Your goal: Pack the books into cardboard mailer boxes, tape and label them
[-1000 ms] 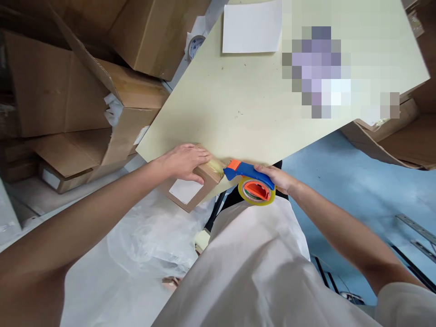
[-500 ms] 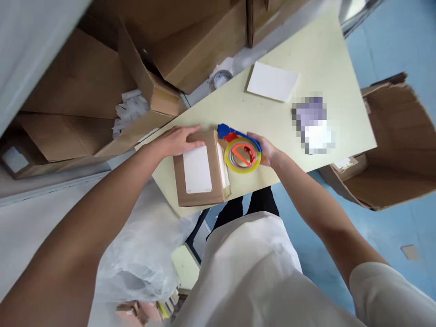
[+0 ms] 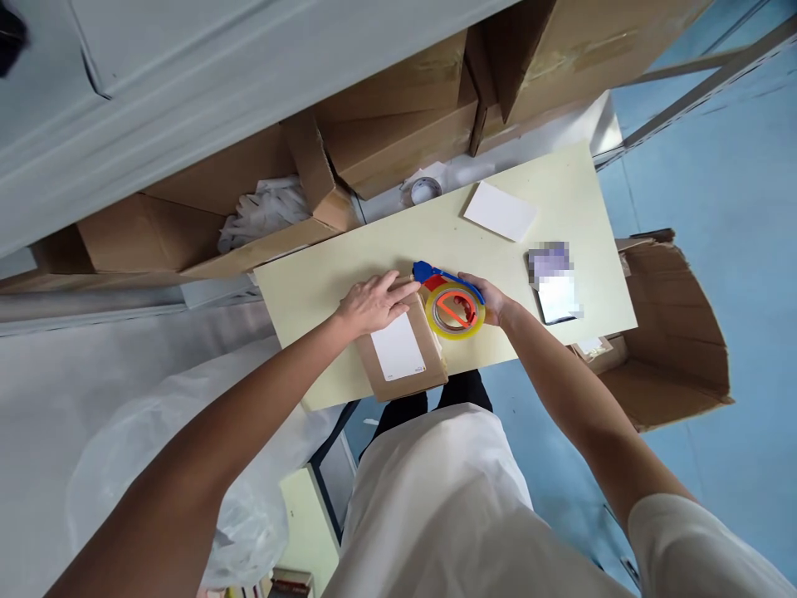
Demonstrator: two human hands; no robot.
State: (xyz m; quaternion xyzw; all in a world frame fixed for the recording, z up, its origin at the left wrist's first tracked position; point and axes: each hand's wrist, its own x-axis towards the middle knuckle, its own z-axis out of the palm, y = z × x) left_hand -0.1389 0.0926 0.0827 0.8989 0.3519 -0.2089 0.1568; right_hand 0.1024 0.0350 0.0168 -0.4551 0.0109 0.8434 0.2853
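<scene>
A brown cardboard box (image 3: 369, 365) with a white label (image 3: 398, 347) on its top lies at the near edge of the pale table (image 3: 336, 257). My left hand (image 3: 377, 304) rests on the box's far end, its fingers stretched out and spread toward the right. My right hand (image 3: 489, 297) is closed round a blue and red tape dispenser (image 3: 456, 311) loaded with a roll of yellowish tape. The dispenser's blue tip sits by the box's far right corner, close to my left fingertips. Whether tape touches the box I cannot tell.
A white sheet (image 3: 500, 211) and a partly blurred phone-like object (image 3: 556, 299) lie on the table's right half. Behind stand open cartons (image 3: 398, 141), one with crumpled white material (image 3: 267, 208), and a tape roll (image 3: 426, 190). A large open carton (image 3: 678, 332) stands right; a plastic bag (image 3: 249, 515) lies left.
My left hand has slid toward the box's far right corner, its fingers now near the dispenser. The box has turned slightly. The camera view has shifted, showing more of the grey surface above.
</scene>
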